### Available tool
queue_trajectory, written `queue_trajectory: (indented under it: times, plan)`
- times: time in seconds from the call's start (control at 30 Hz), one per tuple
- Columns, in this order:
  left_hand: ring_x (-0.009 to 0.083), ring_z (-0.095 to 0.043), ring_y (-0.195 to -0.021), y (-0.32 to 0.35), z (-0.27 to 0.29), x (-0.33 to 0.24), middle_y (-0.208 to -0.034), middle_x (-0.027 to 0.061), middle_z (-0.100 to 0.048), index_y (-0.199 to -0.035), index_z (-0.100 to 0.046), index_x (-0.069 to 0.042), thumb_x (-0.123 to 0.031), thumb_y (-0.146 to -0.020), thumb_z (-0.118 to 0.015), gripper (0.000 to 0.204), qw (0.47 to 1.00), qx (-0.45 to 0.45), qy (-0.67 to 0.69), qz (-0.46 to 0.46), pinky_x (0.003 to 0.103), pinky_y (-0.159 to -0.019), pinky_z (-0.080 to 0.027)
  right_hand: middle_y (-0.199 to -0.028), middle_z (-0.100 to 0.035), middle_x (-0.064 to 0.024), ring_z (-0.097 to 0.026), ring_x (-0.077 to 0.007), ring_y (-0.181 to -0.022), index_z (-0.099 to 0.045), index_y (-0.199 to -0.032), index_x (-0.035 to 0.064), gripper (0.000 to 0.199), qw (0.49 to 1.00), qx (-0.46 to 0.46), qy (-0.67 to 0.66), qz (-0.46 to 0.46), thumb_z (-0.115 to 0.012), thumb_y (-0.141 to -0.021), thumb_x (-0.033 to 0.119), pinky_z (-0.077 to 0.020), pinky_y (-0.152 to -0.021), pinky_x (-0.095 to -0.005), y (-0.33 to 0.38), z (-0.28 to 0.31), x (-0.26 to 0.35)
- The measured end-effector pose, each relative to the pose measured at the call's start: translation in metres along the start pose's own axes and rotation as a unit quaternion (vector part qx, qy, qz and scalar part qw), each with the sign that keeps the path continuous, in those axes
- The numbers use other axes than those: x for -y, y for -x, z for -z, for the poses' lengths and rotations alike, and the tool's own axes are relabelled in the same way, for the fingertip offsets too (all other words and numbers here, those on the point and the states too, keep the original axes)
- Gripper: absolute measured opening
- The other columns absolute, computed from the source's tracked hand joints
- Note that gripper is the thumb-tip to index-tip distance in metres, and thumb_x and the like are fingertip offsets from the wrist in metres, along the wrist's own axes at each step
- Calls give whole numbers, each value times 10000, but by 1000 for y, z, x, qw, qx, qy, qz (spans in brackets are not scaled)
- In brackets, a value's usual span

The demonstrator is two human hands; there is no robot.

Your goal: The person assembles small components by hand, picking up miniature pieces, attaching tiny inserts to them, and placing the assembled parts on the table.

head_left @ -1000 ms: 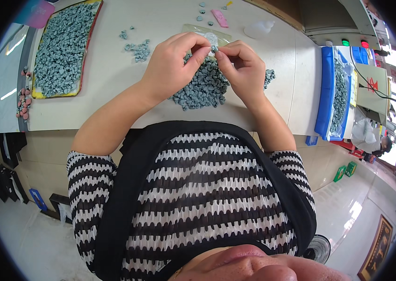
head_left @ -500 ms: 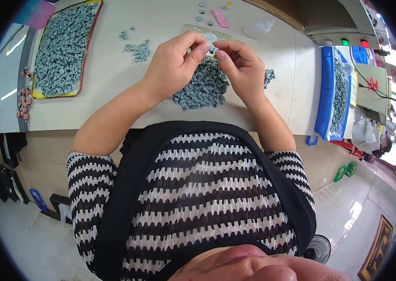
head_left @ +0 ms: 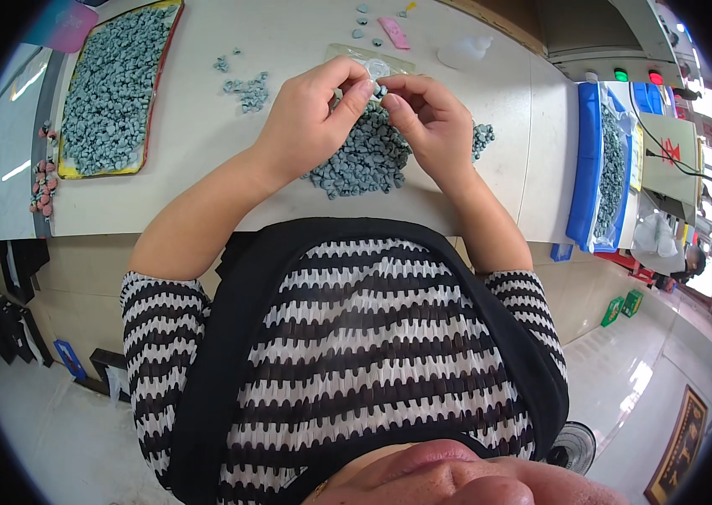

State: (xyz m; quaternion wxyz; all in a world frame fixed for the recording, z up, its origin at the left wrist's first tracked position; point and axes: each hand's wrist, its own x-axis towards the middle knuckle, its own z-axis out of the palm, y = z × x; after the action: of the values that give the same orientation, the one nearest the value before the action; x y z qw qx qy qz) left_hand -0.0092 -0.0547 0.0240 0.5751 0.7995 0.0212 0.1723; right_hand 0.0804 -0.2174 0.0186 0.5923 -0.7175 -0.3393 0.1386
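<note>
Over a heap of small grey-blue lumpy pieces, my two hands meet fingertip to fingertip. One small grey-blue piece is pinched between them, with something whitish beside it that is too small to make out. My left hand is closed, thumb against bent index finger. Closed likewise, my right hand has its thumb and index finger at the piece's other side. Just beyond the fingertips, a clear round item rests on a flat, greenish see-through sheet, partly hidden by my hands.
A yellow-and-red rimmed tray full of similar pieces lies on the left. Nearer is a small loose cluster. At the back are a pink packet and a whitish translucent item. A blue bin stands at the right edge.
My right fingers have shifted slightly toward the left and bent, and the pinched piece shows a little more. My left hand has hardly moved.
</note>
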Motion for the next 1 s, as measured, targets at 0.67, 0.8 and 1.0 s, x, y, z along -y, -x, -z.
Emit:
queue_trajectory:
  times: [0.67, 0.8, 1.0]
  plan:
    - [124, -613, -724, -1, 1, 0, -834, 59, -643, -985, -598, 3, -165, -969, -564, 172, 1000, -1, -8, -13, 254, -677, -486, -781, -646, -36, -580, -103, -647, -692, -936, 29, 152, 993, -19, 64, 100, -730, -789, 35, -480, -600, -240, -3, -2, -3]
    - [125, -614, -724, -1, 1, 1, -832, 60, -643, -983, -600, 1, -165, -967, -566, 170, 1000, -1, -14, -13, 254, -676, -486, -775, -644, -35, -575, -103, -628, -694, -926, 29, 149, 988, -26, 79, 128, -735, -782, 34, -474, -579, -242, -4, -2, -5]
    - [127, -612, -717, -1, 1, -2, -828, 60, -645, -981, -603, 2, -162, -964, -567, 168, 1000, 4, -17, -8, 258, -674, -488, -776, -645, -37, -576, -108, -617, -696, -918, 26, 152, 985, -27, 95, 141, -739, -772, 22, -472, -569, -241, -4, -1, -5]
